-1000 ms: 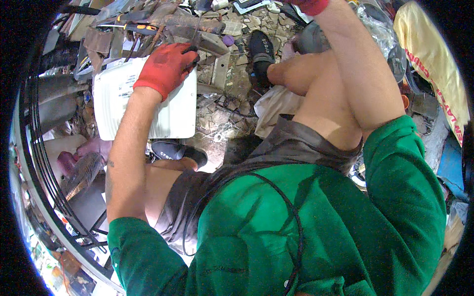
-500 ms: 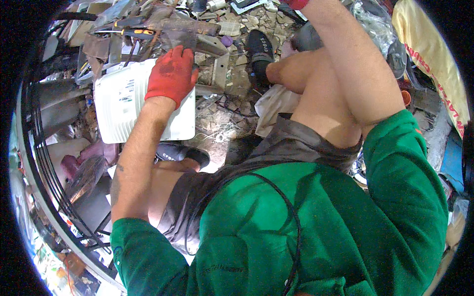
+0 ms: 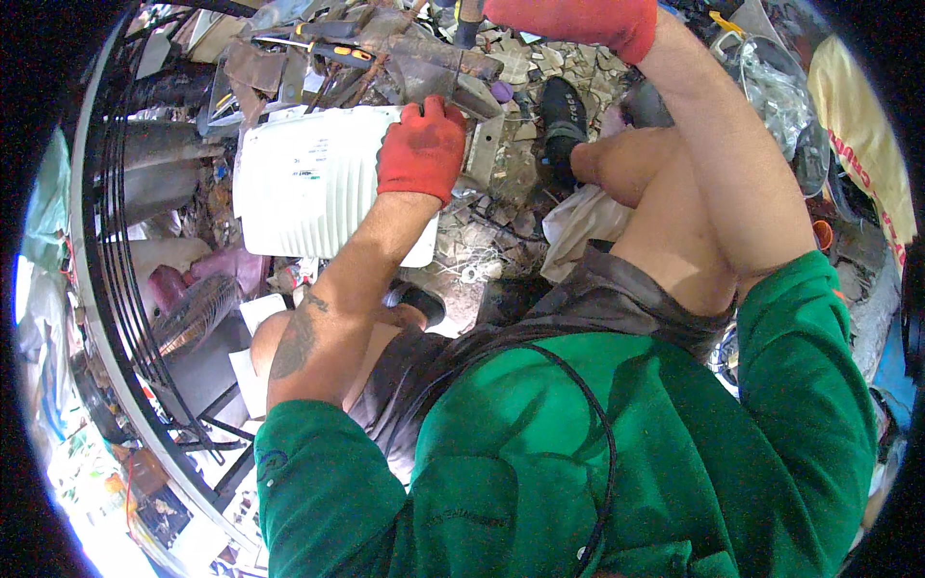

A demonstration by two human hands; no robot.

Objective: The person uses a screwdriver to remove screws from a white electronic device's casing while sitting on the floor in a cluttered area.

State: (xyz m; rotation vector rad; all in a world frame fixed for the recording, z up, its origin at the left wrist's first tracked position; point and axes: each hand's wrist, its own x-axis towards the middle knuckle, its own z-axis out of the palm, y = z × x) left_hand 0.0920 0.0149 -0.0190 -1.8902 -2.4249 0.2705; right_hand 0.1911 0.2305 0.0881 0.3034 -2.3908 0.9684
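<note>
My left hand [image 3: 422, 154], in a red glove, is closed over the far right edge of a white ribbed plastic panel [image 3: 313, 183]. Its fingers are bent and their tips partly hidden. The panel lies tilted in front of my left leg. At the top edge of the view is my right hand [image 3: 583, 21], also red-gloved, its fingers closed and partly cut off. Just left of that glove shows a dark blunt tool end [image 3: 469, 27]; whether my right hand holds it is unclear. A thin dark rod runs below it toward my left hand.
A yellow-and-black screwdriver [image 3: 342, 53] lies among scrap pieces at the far left. Broken rubble [image 3: 554, 63] covers the ground around my shoe [image 3: 564, 111]. A black metal rack [image 3: 108, 241] stands at the left. Clear plastic [image 3: 771, 82] and a yellow sack [image 3: 848, 116] lie at the right.
The view has shifted, so the scene sits farther right. My right hand has come lower into view. My left hand stays at the panel's right side, with its fingers more bent.
</note>
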